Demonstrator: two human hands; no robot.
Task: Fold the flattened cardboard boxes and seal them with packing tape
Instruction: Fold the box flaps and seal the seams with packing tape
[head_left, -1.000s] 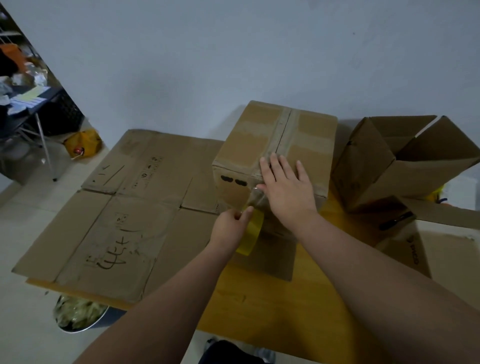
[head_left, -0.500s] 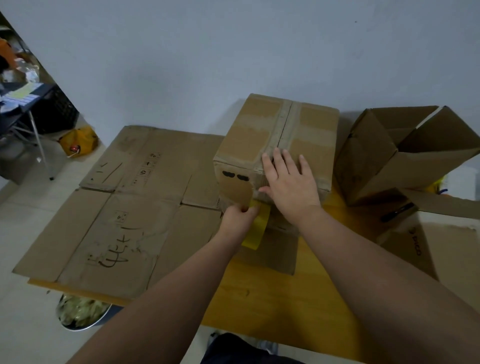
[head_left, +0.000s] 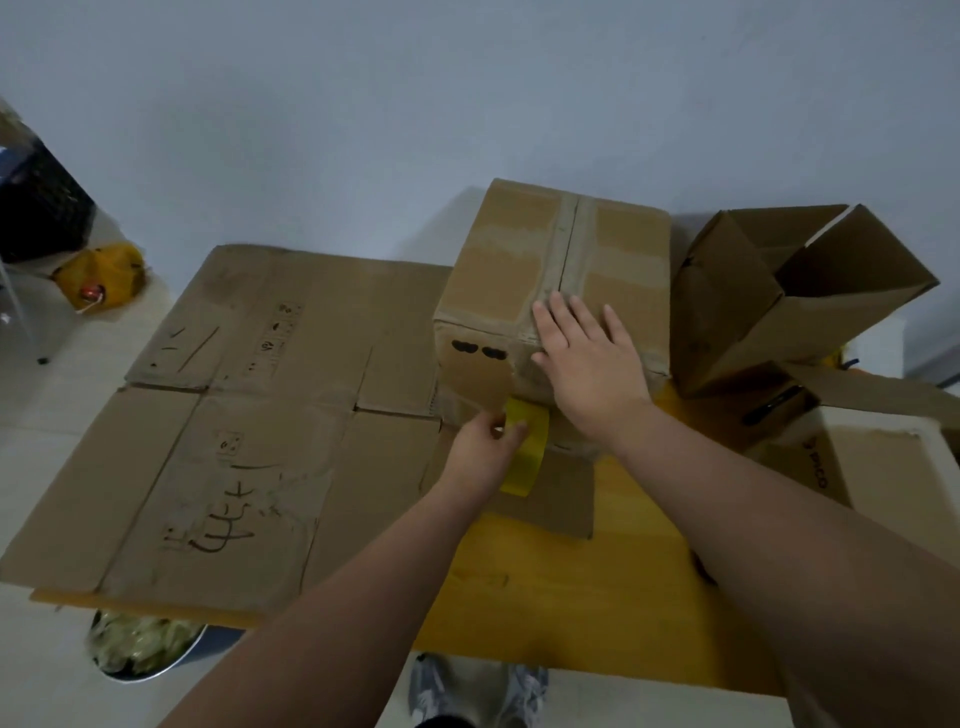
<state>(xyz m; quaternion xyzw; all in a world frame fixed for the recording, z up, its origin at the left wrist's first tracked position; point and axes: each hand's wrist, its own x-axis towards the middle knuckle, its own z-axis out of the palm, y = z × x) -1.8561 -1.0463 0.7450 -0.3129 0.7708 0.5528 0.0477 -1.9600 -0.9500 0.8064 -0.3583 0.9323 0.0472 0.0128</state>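
Now | right hand (head_left: 584, 364) flat, fingers straight, pressing folded box (head_left: 524, 260) at frame center | left hand (head_left: 485, 449) fingers curled, gripping yellow tape roll (head_left: 527, 457) just below it

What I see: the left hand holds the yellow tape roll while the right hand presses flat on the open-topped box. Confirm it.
Wrong on the box. The head view shows the right hand pressing flat on the closed box, not the open box beside it. The left hand does hold the yellow tape roll.
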